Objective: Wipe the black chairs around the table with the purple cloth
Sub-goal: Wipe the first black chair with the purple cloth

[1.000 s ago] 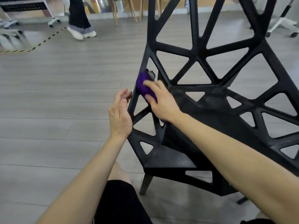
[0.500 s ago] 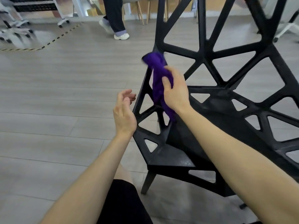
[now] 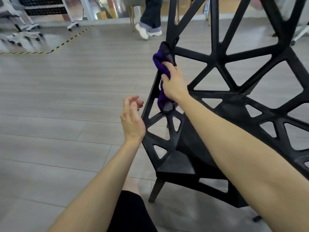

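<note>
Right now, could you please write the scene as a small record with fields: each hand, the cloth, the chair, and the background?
right hand: grips the cloth against the chair's side bar
left hand: holds nothing, fingers loosely curled, close to the chair's edge; contact cannot be told
cloth: purple, bunched along the bar
chair: black, frame of open triangles, on a grey floor
background: a person's legs; yellow-black tape on the floor

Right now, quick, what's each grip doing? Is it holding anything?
Left grip: open, fingers loosely curled, holding nothing.
Right grip: holds the purple cloth against the black chair frame.
</note>
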